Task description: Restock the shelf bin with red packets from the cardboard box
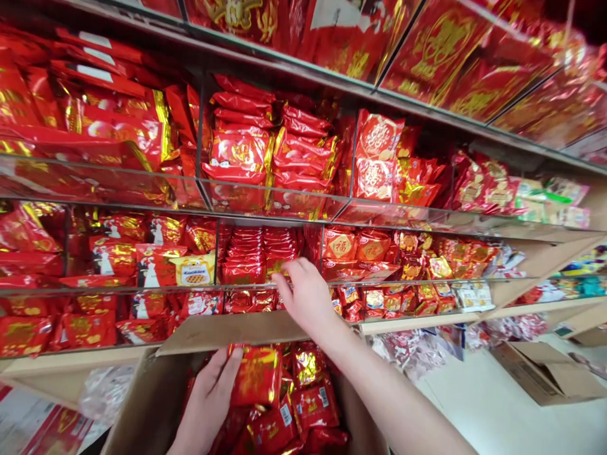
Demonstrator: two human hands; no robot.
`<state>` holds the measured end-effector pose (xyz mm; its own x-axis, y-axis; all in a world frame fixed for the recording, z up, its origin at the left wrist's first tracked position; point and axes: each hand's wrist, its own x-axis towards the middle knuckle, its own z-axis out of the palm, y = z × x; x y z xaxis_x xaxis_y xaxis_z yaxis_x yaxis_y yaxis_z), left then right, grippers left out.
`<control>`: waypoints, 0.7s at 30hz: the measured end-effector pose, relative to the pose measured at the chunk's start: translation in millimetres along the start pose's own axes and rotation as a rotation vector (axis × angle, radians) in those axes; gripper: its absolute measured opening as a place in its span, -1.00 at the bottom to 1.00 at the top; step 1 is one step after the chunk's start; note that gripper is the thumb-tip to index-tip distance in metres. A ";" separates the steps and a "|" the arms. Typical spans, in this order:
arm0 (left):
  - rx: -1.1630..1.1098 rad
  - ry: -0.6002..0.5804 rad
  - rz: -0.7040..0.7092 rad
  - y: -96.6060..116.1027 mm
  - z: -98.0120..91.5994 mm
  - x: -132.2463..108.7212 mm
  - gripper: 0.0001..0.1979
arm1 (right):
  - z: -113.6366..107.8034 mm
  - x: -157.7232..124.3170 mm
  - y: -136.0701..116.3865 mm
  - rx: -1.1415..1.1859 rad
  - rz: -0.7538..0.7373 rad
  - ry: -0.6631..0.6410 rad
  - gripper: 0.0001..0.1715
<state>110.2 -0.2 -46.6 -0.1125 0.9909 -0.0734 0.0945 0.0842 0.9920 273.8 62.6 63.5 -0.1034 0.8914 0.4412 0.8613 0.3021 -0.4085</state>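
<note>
1. The left hand (pixel 208 397) is inside the cardboard box (pixel 152 404). Its fingers are clamped on the edge of a red and gold packet (pixel 258 376), which lies on top of the other packets there.
2. The right hand (pixel 308 297) is at the middle shelf compartment (pixel 270 222). The fingertips seem to touch the stacked red packets (pixel 251 256), but I cannot tell if they pinch one.

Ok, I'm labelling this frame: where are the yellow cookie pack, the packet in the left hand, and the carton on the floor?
yellow cookie pack (pixel 194 270), head view, middle of its front.
red-and-gold packet (pixel 258 378), head view, its gold-printed front.
floor carton (pixel 554 379), head view, bare cardboard side.
</note>
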 end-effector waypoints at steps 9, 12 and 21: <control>0.152 0.023 0.199 15.7 21.6 -4.4 -0.66 | 51.4 -94.8 7.6 0.592 0.341 -0.020 -0.61; 0.210 0.027 0.231 13.0 20.5 -3.8 -0.68 | 52.8 -98.4 10.5 0.641 0.363 0.070 -0.68; -0.475 -0.026 -0.236 1.3 32.3 -20.7 -0.49 | 72.6 -114.0 13.2 0.955 0.501 0.289 -0.73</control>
<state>144.6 -17.1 -47.1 -0.0514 0.9534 -0.2972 -0.3894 0.2549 0.8851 260.9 -10.5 -50.3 0.3748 0.9107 0.1733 0.0242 0.1773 -0.9839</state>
